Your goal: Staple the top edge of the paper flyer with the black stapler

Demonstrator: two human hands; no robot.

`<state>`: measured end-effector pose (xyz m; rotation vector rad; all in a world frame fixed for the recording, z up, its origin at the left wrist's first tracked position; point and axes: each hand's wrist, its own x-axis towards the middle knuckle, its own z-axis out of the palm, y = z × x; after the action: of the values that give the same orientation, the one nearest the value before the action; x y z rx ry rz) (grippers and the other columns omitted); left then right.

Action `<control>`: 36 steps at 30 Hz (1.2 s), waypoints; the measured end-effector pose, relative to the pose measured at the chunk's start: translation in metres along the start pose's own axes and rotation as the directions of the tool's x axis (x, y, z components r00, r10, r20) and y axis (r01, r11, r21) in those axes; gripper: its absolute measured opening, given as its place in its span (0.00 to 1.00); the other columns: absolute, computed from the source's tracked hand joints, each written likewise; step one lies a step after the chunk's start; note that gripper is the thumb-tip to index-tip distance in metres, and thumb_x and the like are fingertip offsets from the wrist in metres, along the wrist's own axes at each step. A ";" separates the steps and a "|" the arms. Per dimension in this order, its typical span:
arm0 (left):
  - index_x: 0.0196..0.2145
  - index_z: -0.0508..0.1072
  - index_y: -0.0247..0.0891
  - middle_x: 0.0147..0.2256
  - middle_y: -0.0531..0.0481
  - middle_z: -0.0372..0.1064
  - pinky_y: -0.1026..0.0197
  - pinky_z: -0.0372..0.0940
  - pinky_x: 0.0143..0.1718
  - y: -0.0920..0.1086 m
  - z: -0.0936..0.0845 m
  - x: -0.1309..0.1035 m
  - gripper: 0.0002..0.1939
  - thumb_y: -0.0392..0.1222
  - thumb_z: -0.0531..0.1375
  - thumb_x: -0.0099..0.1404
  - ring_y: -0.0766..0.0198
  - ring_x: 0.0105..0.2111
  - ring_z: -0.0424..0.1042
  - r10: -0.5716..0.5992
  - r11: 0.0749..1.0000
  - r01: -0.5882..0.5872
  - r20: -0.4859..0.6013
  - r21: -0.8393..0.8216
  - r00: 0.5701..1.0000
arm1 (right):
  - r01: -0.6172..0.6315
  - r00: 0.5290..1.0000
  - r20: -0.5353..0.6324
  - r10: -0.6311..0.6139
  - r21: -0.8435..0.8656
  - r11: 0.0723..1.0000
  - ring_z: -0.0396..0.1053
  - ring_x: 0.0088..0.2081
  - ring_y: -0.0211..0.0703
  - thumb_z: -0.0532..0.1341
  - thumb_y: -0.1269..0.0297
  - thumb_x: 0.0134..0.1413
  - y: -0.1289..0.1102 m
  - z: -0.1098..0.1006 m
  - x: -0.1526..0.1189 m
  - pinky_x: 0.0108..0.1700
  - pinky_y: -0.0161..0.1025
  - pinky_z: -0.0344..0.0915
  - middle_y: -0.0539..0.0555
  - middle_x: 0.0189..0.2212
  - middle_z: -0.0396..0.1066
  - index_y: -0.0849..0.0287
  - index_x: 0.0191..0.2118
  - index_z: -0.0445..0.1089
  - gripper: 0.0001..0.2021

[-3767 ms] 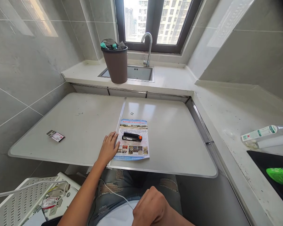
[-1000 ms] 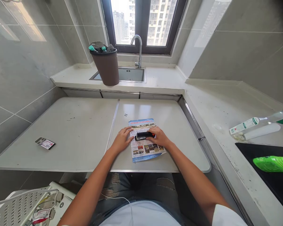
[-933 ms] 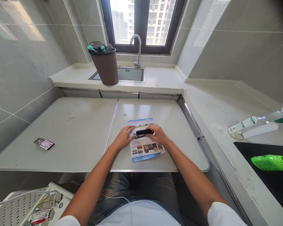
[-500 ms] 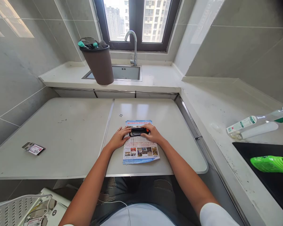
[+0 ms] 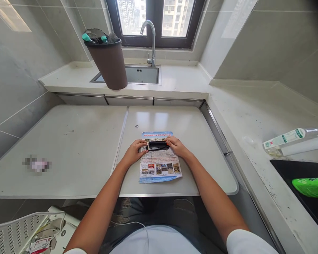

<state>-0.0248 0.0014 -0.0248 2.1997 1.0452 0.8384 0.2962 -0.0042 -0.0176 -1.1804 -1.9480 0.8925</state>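
A black stapler (image 5: 158, 143) lies crosswise on the upper part of a printed leaflet (image 5: 160, 176) with blue edges and small photos. My left hand (image 5: 134, 152) pinches the stapler's left end between fingers and thumb. At its right end, the fingers of my right hand (image 5: 177, 145) are closed on it and cover the tip. A lower dark part shows along the stapler's near side; whether it is folded apart cannot be made out. Beyond the leaflet, small silver staple strips (image 5: 136, 126) rest on the white table (image 5: 95, 141).
A blurred small item (image 5: 37, 164) lies at the table's left. A brown bin (image 5: 108, 65) stands by the sink (image 5: 145, 74) under the tap (image 5: 153, 42). On the right counter are a clear bottle (image 5: 286, 139) and a green bottle (image 5: 311, 187). A white perforated basket (image 5: 18, 231) sits lower left.
My right hand has shifted to the stapler's far right end and now hides its orange spot. My left hand stays at the left end. The view has tilted slightly downward.
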 end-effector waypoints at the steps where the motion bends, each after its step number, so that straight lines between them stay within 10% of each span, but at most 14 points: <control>1: 0.49 0.81 0.43 0.56 0.42 0.78 0.39 0.69 0.65 0.001 0.000 0.000 0.12 0.48 0.68 0.71 0.46 0.60 0.74 -0.005 1.000 0.005 -0.001 -0.004 1.000 | 0.003 1.000 0.003 -0.003 0.010 1.000 0.72 0.51 0.53 0.54 0.53 0.76 -0.001 0.000 0.000 0.62 0.54 0.67 0.58 0.46 0.79 0.54 0.49 0.83 0.20; 22: 0.46 0.82 0.43 0.53 0.42 0.81 0.39 0.70 0.64 0.003 -0.007 0.001 0.11 0.49 0.69 0.69 0.46 0.58 0.77 -0.013 0.999 0.012 -0.019 -0.031 1.000 | -0.061 0.997 -0.050 0.065 0.076 0.995 0.72 0.41 0.47 0.65 0.59 0.63 -0.004 -0.008 0.001 0.45 0.44 0.68 0.56 0.41 0.79 0.56 0.45 0.86 0.13; 31: 0.46 0.83 0.43 0.53 0.42 0.80 0.39 0.71 0.64 0.005 -0.008 0.001 0.10 0.49 0.68 0.70 0.47 0.57 0.78 0.000 0.999 -0.001 -0.016 -0.041 1.000 | -0.204 0.978 0.020 0.208 0.299 0.932 0.74 0.44 0.49 0.71 0.53 0.54 -0.006 -0.016 -0.002 0.49 0.45 0.67 0.57 0.46 0.83 0.56 0.45 0.87 0.17; 36: 0.45 0.83 0.43 0.53 0.42 0.81 0.39 0.70 0.63 0.004 -0.005 0.001 0.11 0.50 0.69 0.69 0.46 0.57 0.77 -0.011 0.999 0.010 -0.014 -0.038 1.000 | -0.340 0.931 0.025 0.365 0.432 0.835 0.72 0.36 0.47 0.77 0.50 0.42 -0.005 -0.010 0.001 0.41 0.43 0.67 0.55 0.32 0.80 0.60 0.41 0.87 0.22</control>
<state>-0.0264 0.0012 -0.0182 2.1579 1.0382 0.8633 0.3024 -0.0034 -0.0078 -1.2922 -1.3963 1.3828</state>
